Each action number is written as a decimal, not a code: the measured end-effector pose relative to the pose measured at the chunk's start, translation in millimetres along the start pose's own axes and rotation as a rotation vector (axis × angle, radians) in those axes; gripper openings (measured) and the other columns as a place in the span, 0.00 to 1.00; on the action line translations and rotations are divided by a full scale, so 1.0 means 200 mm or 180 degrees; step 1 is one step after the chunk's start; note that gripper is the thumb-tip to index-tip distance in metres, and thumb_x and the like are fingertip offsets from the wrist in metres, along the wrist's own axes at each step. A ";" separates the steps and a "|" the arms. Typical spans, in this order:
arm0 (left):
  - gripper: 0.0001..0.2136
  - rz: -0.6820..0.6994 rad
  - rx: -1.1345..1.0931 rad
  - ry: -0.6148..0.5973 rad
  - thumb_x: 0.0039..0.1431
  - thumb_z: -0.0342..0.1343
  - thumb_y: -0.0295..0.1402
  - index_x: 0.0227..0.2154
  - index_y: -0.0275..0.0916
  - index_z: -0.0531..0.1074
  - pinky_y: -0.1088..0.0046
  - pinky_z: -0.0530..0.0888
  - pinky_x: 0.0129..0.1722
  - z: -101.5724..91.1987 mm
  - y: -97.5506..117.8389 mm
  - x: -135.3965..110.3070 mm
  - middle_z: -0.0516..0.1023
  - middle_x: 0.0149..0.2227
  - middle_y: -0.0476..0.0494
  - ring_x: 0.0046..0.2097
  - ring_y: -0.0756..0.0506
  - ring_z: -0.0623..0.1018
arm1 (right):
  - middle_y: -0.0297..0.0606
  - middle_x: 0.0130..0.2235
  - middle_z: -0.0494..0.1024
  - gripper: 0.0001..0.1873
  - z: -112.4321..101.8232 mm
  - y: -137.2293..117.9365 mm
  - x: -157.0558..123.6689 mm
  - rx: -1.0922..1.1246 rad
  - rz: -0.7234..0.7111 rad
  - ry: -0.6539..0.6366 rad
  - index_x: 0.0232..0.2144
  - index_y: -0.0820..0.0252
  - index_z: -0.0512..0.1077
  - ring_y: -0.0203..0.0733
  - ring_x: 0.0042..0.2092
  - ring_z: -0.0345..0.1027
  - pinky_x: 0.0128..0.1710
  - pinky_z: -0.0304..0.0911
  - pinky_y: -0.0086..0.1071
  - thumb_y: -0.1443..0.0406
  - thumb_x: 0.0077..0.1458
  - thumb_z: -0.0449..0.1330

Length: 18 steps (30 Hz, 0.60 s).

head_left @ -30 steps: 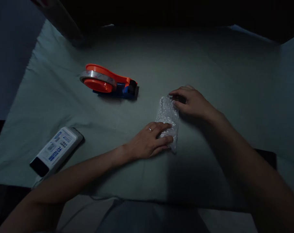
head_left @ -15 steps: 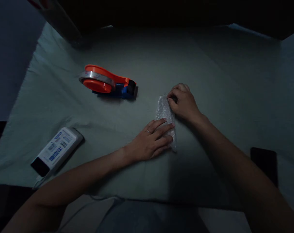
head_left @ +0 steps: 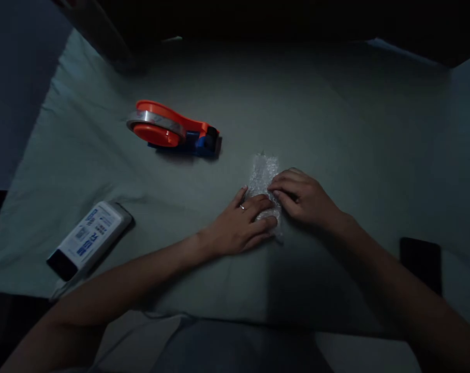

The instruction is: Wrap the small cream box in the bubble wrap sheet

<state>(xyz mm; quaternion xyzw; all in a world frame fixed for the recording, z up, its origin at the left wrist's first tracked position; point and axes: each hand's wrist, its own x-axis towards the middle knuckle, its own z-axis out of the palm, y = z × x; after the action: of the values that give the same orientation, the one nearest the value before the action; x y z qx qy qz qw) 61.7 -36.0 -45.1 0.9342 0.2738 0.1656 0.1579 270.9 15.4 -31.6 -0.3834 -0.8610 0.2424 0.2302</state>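
Observation:
A narrow piece of bubble wrap (head_left: pixel 263 173) lies flat on the cloth in the middle of the head view; whether anything is inside it I cannot tell. Over its lower part rests my left hand (head_left: pixel 243 223), a ring on one finger, its fingers spread and pressing down. My right hand (head_left: pixel 303 196) comes from the right, thumb and fingertips pinched at the wrap's right edge, just above the left fingers. Up and to the left stands an orange and blue tape dispenser (head_left: pixel 173 129) with a roll of clear tape, apart from both hands.
A white power bank (head_left: pixel 93 235) with blue print and a cable lies at the left. A dark phone (head_left: pixel 421 264) lies at the right, close to my right forearm. The green cloth (head_left: pixel 336 114) covers the table, with a dark upright surface behind it.
My right hand has moved down along the right edge of the bubble wrap, from near its top corner to about mid-length. My left hand stays in place, its fingers shifting slightly.

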 end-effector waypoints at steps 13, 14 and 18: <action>0.16 0.0032 -0.0383 0.0048 0.64 0.46 0.40 0.49 0.34 0.64 0.57 0.61 0.61 -0.01 -0.02 0.01 0.71 0.52 0.35 0.55 0.43 0.70 | 0.46 0.44 0.75 0.14 -0.03 -0.12 -0.15 0.0171 0.0071 0.0179 0.46 0.62 0.70 0.47 0.47 0.68 0.48 0.65 0.44 0.66 0.58 0.52; 0.17 -0.0025 -0.0484 0.0038 0.64 0.46 0.40 0.50 0.34 0.63 0.57 0.60 0.61 -0.02 -0.03 0.02 0.71 0.52 0.35 0.55 0.43 0.70 | 0.46 0.45 0.75 0.15 -0.03 -0.14 -0.17 0.0221 0.0054 0.0259 0.47 0.61 0.69 0.47 0.48 0.68 0.48 0.65 0.44 0.65 0.57 0.54; 0.16 -0.0381 -0.0883 0.0083 0.64 0.46 0.38 0.50 0.35 0.64 0.55 0.60 0.60 -0.04 -0.06 0.09 0.72 0.50 0.37 0.53 0.43 0.71 | 0.49 0.51 0.72 0.22 0.02 -0.18 -0.24 0.0049 0.0141 0.0270 0.53 0.58 0.64 0.49 0.53 0.66 0.51 0.65 0.46 0.61 0.56 0.58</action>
<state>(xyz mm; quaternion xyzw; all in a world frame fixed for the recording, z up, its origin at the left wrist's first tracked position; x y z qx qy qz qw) 66.6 -14.4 -38.5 0.8832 0.3055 0.2043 0.2914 277.5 -45.1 -23.3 -0.4104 -0.8399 0.2376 0.2640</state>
